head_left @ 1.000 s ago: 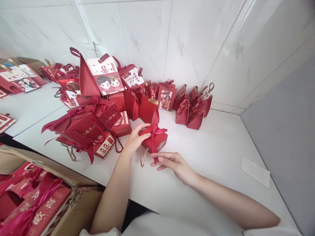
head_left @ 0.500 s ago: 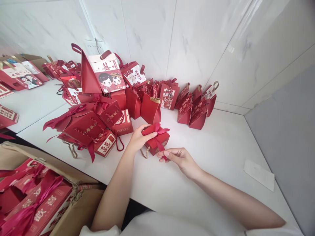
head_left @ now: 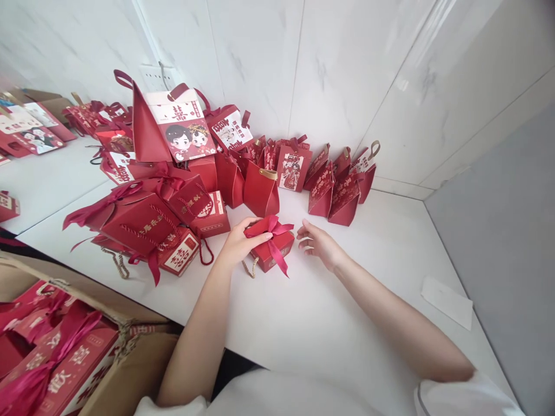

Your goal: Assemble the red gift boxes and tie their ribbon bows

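A small red gift box stands on the white table in front of me, with a gold rope handle at its left side. A crimson ribbon is tied over its top in a bow, one tail hanging down the front. My left hand grips the box from the left, its thumb lying on the top beside the bow. Just right of the box, my right hand is apart from it, fingers loosely curled and separated, with nothing in them.
Stacked red gift boxes with ribbons stand at the left. Several red gift bags line the tiled wall. An open cardboard carton holding more red boxes sits at lower left. A white paper lies at the right.
My right hand has let go of the ribbon tail and moved up and right, away from the box. The tail now hangs free. My left hand keeps its hold.
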Motion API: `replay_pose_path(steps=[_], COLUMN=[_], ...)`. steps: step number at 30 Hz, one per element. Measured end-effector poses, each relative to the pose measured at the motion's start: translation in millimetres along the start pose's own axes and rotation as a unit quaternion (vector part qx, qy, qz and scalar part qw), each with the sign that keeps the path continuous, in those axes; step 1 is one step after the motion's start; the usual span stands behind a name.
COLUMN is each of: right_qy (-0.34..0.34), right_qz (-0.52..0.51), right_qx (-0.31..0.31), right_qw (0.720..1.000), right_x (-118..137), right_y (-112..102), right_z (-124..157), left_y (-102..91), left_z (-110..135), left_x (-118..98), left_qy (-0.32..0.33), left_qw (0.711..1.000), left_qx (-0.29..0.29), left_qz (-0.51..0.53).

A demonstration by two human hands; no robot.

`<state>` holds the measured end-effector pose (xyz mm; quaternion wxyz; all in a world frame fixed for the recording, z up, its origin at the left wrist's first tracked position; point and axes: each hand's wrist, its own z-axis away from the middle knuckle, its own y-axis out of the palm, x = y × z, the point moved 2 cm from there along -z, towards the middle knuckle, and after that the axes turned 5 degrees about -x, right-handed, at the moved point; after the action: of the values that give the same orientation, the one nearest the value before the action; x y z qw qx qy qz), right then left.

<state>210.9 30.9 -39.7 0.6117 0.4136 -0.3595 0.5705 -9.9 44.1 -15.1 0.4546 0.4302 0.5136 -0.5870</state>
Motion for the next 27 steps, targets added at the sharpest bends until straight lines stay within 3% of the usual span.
replay_pose_path(steps=[5,8,11,16,20,22,23,27], right_qy=[-0.088,-0.167,-0.2,-0.174,-0.104,-0.098,-0.112,-0.23], right_qz=[0.033,0.075,0.127,0.165,0.202,0.24,0.257,0.268], right_qx=[0.04,0.058,0.08,0.105,0.229,0.241,0.213,0.022], right_qw=[0.995,0.981,0.968,0.965,0.947,0.935,0.936,0.935], right_x=[13.9,22.0,21.5,7.0,5.5,10.1,12.9,19.0], right_y=[14.2,16.3,12.8,2.2,-8.2,-14.3,-17.2,-19.7], right_z=[-16.6,-6.8,9.4,30.0,37.8,39.1,38.7,36.8], left_y=[-0.2,-0.5,-0.8,-0.4,-5.6,-13.2,-17.9,-30.7], left_z=[0.7,0.6,0.8,4.5,6.0,8.7,12.0,42.2], left_x=[-0.4,-0.6,-2.5,-9.4,-12.5,-14.7,-16.1,-20.7], left_qy=[0.004,0.001,0.005,-0.005,0.015,0.06,0.087,0.174], left_qw=[1.0,1.0,1.0,0.997,0.992,0.996,0.996,0.972], left_qx=[0.003,0.011,0.016,0.08,0.122,0.071,0.025,-0.156], left_qz=[0.004,0.015,0.011,-0.005,-0.024,-0.007,0.006,-0.023])
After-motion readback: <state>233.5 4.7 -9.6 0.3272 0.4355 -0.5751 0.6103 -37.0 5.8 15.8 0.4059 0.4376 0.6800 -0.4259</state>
